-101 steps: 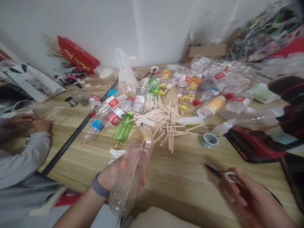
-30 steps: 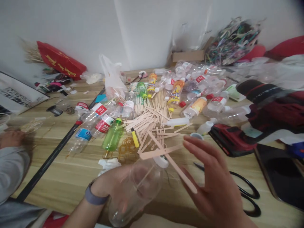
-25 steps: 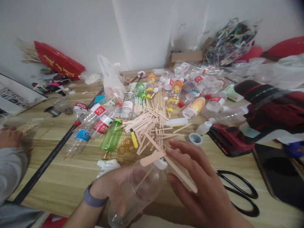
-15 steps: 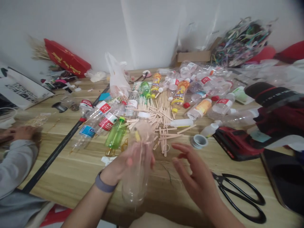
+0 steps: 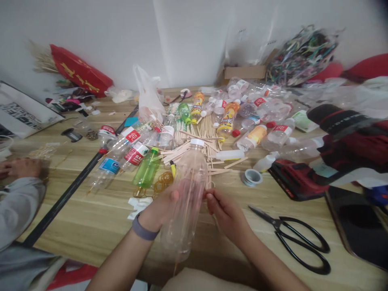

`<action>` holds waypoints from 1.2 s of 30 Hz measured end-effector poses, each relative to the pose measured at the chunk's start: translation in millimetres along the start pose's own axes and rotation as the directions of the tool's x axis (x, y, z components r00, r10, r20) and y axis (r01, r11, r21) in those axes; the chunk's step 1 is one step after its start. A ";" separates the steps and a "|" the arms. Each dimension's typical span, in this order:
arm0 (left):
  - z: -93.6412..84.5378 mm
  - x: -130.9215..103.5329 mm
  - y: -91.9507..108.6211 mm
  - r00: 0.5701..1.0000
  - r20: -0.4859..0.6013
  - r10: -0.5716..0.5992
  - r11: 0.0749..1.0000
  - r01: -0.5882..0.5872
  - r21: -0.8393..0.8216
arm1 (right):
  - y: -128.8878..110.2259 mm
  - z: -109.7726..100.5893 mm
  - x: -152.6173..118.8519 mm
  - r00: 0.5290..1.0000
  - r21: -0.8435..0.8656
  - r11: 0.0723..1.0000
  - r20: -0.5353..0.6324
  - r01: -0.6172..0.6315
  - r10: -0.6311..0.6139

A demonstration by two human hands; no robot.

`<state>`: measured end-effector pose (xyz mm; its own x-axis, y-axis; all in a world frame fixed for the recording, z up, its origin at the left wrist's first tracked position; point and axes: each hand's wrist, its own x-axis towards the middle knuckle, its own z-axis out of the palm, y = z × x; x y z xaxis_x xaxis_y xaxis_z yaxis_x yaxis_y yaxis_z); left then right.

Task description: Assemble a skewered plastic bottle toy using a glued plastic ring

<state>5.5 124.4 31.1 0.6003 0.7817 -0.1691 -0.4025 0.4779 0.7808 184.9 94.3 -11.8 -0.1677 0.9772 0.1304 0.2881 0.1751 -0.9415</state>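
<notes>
My left hand (image 5: pixel 163 206) is wrapped round a clear plastic bottle (image 5: pixel 184 226) with a white cap (image 5: pixel 197 142). The bottle leans, its cap pointing away from me and its base near my lap. A thin pale line, perhaps a stick, runs along its length, and a yellowish strand shows below the base. My right hand (image 5: pixel 224 212) is at the bottle's right side, thumb and fingers pinched together; whatever is between them is too small to make out. Past the bottle lie flat wooden sticks (image 5: pixel 177 153) and brown rubber bands (image 5: pixel 163 182).
Black-handled scissors (image 5: pixel 281 228), a phone (image 5: pixel 357 226) and a red power drill (image 5: pixel 300 178) lie at right. A green bottle (image 5: pixel 146 167) and several clear bottles spread across the table. A black bar (image 5: pixel 69 192) runs along the left, beside another person's sleeve (image 5: pixel 22 210).
My right hand has moved left to the bottle, its spread fingers closing into a pinch. The bottle, in my left hand, has shifted slightly right.
</notes>
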 end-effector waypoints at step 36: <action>-3.9 19.8 -11.3 0.818 -0.482 0.313 0.865 -0.455 -0.212 | 6.4 8.0 -52.4 0.687 0.377 0.607 0.588 -0.699 0.426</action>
<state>19.2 136.1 16.5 0.0321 0.9824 -0.1839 -0.7678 0.1420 0.6248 188.0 43.3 -27.2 -0.5469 0.6755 -0.4946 -0.0635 -0.6226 -0.7800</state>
